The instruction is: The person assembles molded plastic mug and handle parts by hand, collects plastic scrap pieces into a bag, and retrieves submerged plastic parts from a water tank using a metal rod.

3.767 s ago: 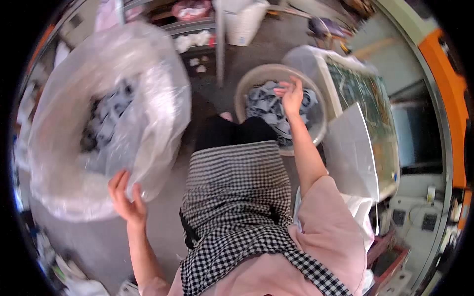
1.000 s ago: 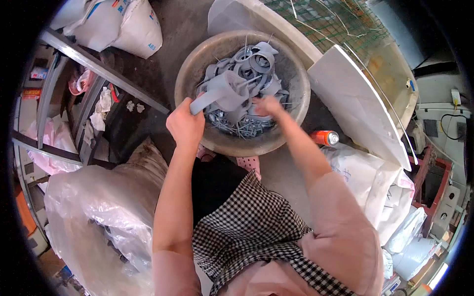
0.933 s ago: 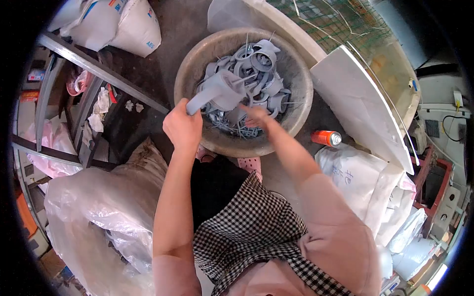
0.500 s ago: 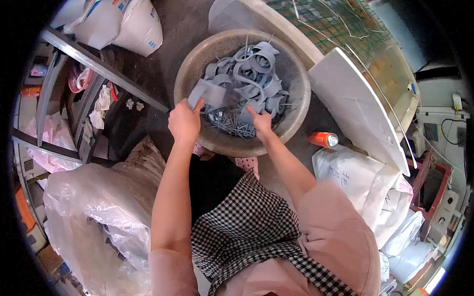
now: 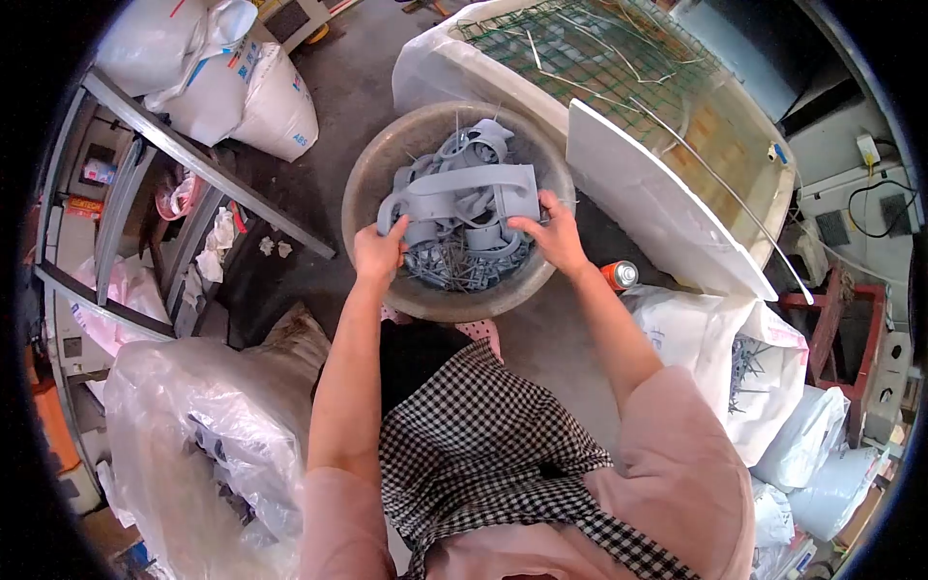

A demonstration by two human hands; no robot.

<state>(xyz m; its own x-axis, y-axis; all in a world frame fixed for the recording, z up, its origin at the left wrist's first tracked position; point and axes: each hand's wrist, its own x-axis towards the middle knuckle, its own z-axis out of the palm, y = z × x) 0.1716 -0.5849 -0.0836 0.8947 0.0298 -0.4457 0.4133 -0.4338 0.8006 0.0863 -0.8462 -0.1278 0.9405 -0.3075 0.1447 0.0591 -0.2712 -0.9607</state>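
1. Two hands, both mine, engage one grey plastic part (image 5: pixel 454 181), which spans the gap between them above a round basin (image 5: pixel 435 308).
2. My left hand (image 5: pixel 381 253) is clamped on the left, curved end of the part, thumb and fingers pinched together at its near edge.
3. My right hand (image 5: pixel 551 235) is clamped on the right, wider end, thumb on the near side and fingers at the right edge.
4. Part position: above the basin contents, its long band running left to right, with the wider end toward the right rim.
5. Basin contents: a heap of grey plastic pieces (image 5: pixel 483 145) toward the far side; a tangle of thin grey pins (image 5: pixel 464 271) toward the near side.
6. Right of the basin: an orange can (image 5: pixel 620 275) near the rim, a white panel (image 5: pixel 667 198) standing tilted, and a white sack (image 5: pixel 677 324) nearer to me.
7. Far right, behind the panel: a tub (image 5: pixel 773 198) with green netting (image 5: pixel 609 58) across it.
8. Left of the basin: a metal frame (image 5: pixel 208 164); nearer to me, a clear plastic bag (image 5: pixel 155 435).
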